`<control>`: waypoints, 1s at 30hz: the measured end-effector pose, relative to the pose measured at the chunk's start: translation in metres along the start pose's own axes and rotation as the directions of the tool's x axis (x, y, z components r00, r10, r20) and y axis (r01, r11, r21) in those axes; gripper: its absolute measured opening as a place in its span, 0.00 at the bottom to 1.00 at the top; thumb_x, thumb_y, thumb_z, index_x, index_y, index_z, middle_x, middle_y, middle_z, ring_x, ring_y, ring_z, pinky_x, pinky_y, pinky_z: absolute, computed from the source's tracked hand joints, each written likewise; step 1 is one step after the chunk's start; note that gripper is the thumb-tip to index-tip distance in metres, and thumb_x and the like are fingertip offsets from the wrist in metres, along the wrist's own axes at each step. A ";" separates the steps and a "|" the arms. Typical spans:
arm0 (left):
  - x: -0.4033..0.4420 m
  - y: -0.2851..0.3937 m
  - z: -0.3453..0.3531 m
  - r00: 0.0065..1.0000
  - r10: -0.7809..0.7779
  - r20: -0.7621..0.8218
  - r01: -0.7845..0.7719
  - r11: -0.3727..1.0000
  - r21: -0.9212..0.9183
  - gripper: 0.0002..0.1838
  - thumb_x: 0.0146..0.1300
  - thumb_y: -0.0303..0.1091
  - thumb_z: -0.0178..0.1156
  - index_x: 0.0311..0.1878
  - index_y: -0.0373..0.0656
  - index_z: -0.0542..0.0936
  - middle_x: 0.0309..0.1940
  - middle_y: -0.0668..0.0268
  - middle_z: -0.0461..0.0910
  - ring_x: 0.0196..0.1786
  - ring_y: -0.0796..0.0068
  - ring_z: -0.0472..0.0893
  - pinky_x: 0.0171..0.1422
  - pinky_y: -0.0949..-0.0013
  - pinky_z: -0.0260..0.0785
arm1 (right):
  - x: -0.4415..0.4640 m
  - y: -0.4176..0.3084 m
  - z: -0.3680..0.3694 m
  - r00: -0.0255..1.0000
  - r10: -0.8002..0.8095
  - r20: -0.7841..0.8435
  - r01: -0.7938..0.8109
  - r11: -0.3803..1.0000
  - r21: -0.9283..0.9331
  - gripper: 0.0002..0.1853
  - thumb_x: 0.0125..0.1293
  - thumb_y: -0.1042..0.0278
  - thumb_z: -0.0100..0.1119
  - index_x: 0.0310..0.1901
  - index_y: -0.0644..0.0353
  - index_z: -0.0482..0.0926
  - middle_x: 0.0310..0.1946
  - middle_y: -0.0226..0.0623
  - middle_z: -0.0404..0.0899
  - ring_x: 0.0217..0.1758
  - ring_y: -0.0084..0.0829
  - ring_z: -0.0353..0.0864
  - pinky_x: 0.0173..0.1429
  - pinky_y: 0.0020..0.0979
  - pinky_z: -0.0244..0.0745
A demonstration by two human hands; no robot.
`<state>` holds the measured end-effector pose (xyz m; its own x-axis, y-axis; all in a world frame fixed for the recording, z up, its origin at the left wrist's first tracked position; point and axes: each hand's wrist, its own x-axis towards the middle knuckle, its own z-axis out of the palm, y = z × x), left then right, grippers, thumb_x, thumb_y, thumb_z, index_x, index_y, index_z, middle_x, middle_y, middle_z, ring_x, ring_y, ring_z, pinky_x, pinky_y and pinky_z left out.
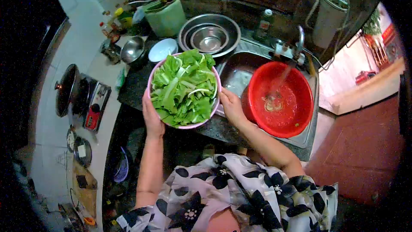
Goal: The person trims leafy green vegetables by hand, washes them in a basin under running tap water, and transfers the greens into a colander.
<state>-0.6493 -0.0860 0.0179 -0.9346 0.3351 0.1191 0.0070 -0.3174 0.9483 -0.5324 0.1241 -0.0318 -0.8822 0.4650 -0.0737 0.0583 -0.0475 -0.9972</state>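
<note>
Between my hands is a pink-rimmed basin (pixel 149 87), heaped with green leafy vegetables (pixel 184 88). My left hand (pixel 152 118) grips its left side, and my right hand (pixel 232 106) grips its right side near the sink. The fingers of both hands are partly hidden by the basin. To the right, a red basin (pixel 303 116) stands in the metal sink (pixel 235 75) under the faucet (pixel 300 43). Water runs into the red basin.
Behind the leaves stand nested metal bowls (pixel 237 29) and a white bowl (pixel 163 50). A green container (pixel 165 18) and a bottle (pixel 265 24) are at the back. On the left are a portable stove (pixel 97 107) and a wok (pixel 66 90).
</note>
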 end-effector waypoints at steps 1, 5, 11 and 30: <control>0.005 0.015 0.010 0.998 0.007 0.057 -0.001 0.996 -0.092 0.31 0.69 0.51 0.38 0.64 0.35 0.58 0.61 0.59 0.64 0.62 0.67 0.65 0.66 0.64 0.57 | -0.005 0.001 0.004 0.999 -0.012 -0.035 0.014 0.997 0.072 0.18 0.68 0.65 0.43 0.53 0.69 0.72 0.45 0.34 0.77 0.47 0.22 0.72 0.52 0.23 0.67; -0.012 0.002 0.034 0.967 0.075 0.242 -0.135 0.960 0.244 0.55 0.48 0.75 0.48 0.68 0.37 0.52 0.66 0.57 0.56 0.66 0.63 0.60 0.69 0.59 0.52 | -0.060 0.001 -0.066 0.984 0.081 -0.156 -0.030 0.953 0.302 0.18 0.68 0.64 0.44 0.52 0.70 0.72 0.49 0.37 0.75 0.53 0.27 0.72 0.60 0.27 0.63; -0.038 -0.020 0.144 0.663 -0.069 0.746 -0.403 0.807 0.432 0.69 0.29 0.57 0.74 0.69 0.37 0.41 0.69 0.51 0.43 0.72 0.56 0.44 0.73 0.59 0.38 | -0.134 0.019 -0.184 0.919 0.324 -0.225 -0.217 0.892 0.397 0.20 0.65 0.58 0.45 0.50 0.64 0.74 0.44 0.35 0.78 0.43 0.27 0.78 0.48 0.28 0.72; -0.046 -0.131 0.309 0.763 -0.256 0.594 -0.233 0.748 0.621 0.33 0.50 0.53 0.64 0.51 0.35 0.73 0.43 0.52 0.79 0.47 0.57 0.78 0.54 0.61 0.68 | -0.154 0.057 -0.340 0.841 -0.006 -0.541 -0.103 0.980 -0.171 0.19 0.68 0.54 0.47 0.44 0.63 0.77 0.33 0.29 0.76 0.38 0.22 0.71 0.45 0.24 0.66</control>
<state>-0.4977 0.2142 -0.0206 -0.5034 0.8638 0.0226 0.4436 0.2359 0.8646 -0.2347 0.3506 -0.0826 -0.4891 0.8699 -0.0638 0.2281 0.0570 -0.9720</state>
